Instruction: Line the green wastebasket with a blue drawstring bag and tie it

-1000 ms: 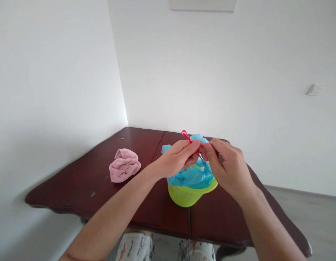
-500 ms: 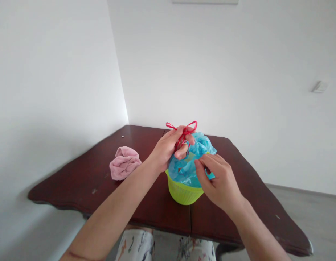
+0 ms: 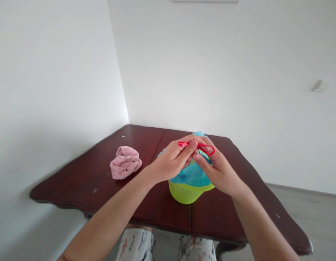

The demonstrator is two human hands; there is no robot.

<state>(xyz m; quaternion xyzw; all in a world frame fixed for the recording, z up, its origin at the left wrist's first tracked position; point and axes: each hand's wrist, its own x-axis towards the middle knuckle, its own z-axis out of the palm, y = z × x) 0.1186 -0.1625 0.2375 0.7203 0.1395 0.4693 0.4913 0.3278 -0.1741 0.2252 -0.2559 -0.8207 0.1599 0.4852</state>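
Observation:
Above a lime-green basket (image 3: pixel 183 195), my two hands meet at the fingertips. With its thumb pressed down, my left hand (image 3: pixel 173 159) is closed on a red drawstring (image 3: pixel 208 148) bunched into loops. My right hand (image 3: pixel 217 168) is closed at the same bunch from the right side. One red loop lies across its index finger. Its curled fingertips are partly hidden behind the thumbs. A thin blue plastic bag (image 3: pixel 190 175) lines the basket and spills over its rim. Whether the drawstring is joined to the bag is hidden by my hands.
A crumpled pink cloth (image 3: pixel 126 163) lies left of the basket on a dark brown wooden table (image 3: pixel 148 141) with wavy edges. White walls (image 3: pixel 211 72) stand behind and to the left. A white switch (image 3: pixel 321 86) is on the wall at right.
My right hand has moved up and inward to meet my left hand at the drawstring. My left hand has turned so its thumb shows on top, and the loops sit lower.

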